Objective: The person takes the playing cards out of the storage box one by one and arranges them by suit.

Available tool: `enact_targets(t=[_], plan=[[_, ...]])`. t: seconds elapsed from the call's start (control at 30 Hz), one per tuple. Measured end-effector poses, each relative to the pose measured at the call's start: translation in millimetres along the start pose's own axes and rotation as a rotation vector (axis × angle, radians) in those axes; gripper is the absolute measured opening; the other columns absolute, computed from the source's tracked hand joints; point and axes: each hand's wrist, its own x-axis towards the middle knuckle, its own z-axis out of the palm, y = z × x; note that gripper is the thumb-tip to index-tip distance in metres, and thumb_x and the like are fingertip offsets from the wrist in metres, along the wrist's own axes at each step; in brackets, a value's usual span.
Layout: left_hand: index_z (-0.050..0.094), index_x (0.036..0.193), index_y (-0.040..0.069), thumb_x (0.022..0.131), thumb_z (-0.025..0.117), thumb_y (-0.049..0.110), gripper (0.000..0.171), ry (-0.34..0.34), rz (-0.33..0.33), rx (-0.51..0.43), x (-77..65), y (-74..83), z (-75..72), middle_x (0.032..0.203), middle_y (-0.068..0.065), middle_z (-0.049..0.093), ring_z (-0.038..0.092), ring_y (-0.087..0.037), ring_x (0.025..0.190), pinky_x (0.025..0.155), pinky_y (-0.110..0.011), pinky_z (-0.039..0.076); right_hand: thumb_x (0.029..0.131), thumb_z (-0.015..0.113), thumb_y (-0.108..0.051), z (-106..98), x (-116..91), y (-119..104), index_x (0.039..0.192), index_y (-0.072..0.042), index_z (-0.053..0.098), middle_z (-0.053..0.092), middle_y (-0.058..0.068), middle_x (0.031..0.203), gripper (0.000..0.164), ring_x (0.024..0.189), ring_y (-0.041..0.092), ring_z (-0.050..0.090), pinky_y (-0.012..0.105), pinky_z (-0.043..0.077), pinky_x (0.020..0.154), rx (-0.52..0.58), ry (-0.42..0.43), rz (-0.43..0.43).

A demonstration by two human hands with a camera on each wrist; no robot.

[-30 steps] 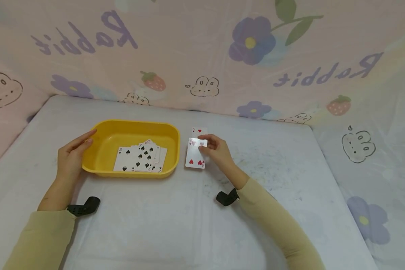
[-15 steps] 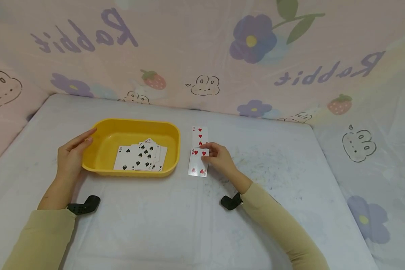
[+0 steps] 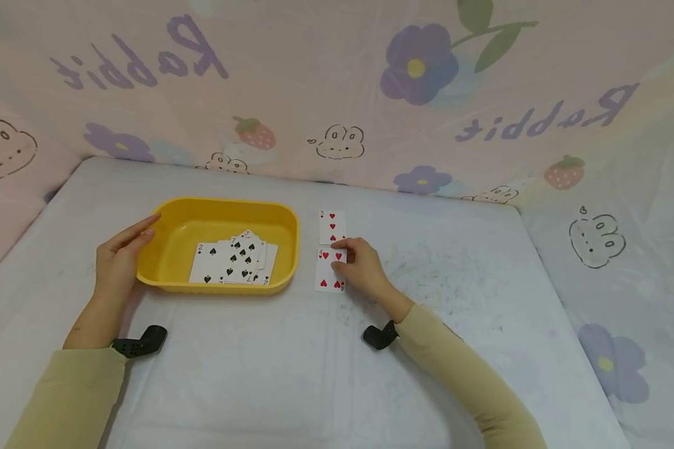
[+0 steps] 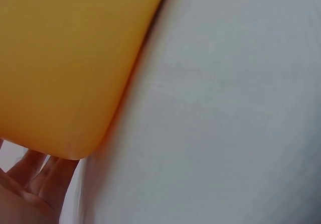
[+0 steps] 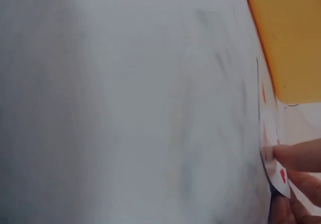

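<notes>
My right hand (image 3: 367, 267) pinches the four of hearts (image 3: 328, 274) at its upper right, thumb on its face. In the right wrist view the card (image 5: 269, 133) appears nearly edge-on, with fingers under its near end. Just beyond it lies a three of hearts (image 3: 332, 226), face up, its lower end meeting the four. My left hand (image 3: 119, 252) rests against the left end of a yellow plastic tub (image 3: 171, 262), thumb at the rim and index finger stretched along it. The left wrist view has its other fingers (image 4: 55, 184) against the tub's outside, their tips hidden.
Several spade cards (image 3: 244, 262) lie overlapped in the tub, a seven on top and a two at the left. A white cloth (image 3: 247, 374) covers the table. Behind it hangs a pink printed curtain (image 3: 292, 81).
My right hand has brought the four of hearts down toward me, off the three of hearts, and lowered it close to the cloth. The left hand and the tub have stayed put.
</notes>
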Motion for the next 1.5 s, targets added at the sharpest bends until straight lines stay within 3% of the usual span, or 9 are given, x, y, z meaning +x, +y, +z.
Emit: enact_targets(t=[0.4,0.63,0.83,1.1,1.33,1.5], plan=[[0.060,0.131,0.019,0.095,0.059,0.027,0.037,-0.002,-0.008,-0.003,-1.5,-0.7,-1.0,0.122,0.026,0.061,0.034,-0.001,0.137,0.110,-0.006,0.023,0.082,0.072,-0.009,3.4,4.0,-3.6,0.108,-0.004,0.068,0.057,0.013,0.110,0.027,0.100,0.025,0.051,0.036,0.048,0.089,0.011,0.012,0.030],[0.061,0.131,0.019,0.096,0.059,0.028,0.036,-0.002,0.000,0.012,-2.0,-0.8,0.5,0.124,0.025,0.060,0.035,-0.001,0.136,0.109,-0.006,0.024,0.083,0.074,-0.019,4.8,11.9,-20.1,0.113,-0.007,0.067,0.061,0.011,0.115,0.033,0.103,0.025,0.057,0.034,0.052,0.090,0.228,0.006,0.117],[0.061,0.131,0.018,0.095,0.060,0.027,0.036,-0.002,0.000,-0.010,-2.4,-0.8,0.7,0.122,0.026,0.061,0.035,-0.001,0.136,0.109,-0.007,0.024,0.084,0.072,-0.021,5.8,17.6,-39.1,0.116,-0.006,0.066,0.063,0.012,0.120,0.036,0.108,0.023,0.055,0.032,0.050,0.092,0.338,0.005,0.112],[0.061,0.131,0.018,0.096,0.059,0.027,0.036,0.006,0.010,0.009,-1.7,-1.0,1.4,0.121,0.026,0.062,0.035,-0.001,0.137,0.110,-0.007,0.023,0.085,0.071,-0.015,12.9,26.7,-71.7,0.110,-0.006,0.067,0.064,0.012,0.111,0.027,0.091,0.017,0.054,0.017,0.048,0.074,0.477,0.071,0.086],[0.060,0.131,0.018,0.095,0.059,0.028,0.037,-0.001,0.007,0.002,-2.0,-0.8,0.2,0.123,0.025,0.061,0.034,-0.002,0.137,0.110,-0.007,0.022,0.085,0.070,-0.009,23.1,34.3,-97.5,0.111,-0.002,0.066,0.064,0.018,0.117,0.027,0.092,0.017,0.058,0.019,0.053,0.084,0.564,0.016,0.070],[0.061,0.131,0.017,0.095,0.060,0.026,0.037,-0.006,0.018,-0.026,-2.2,-0.1,1.2,0.117,0.027,0.063,0.036,-0.001,0.135,0.109,-0.007,0.024,0.085,0.070,-0.009,35.3,42.3,-109.9,0.112,-0.002,0.066,0.066,0.013,0.109,0.028,0.091,0.015,0.060,0.019,0.053,0.085,0.600,-0.033,0.099]])
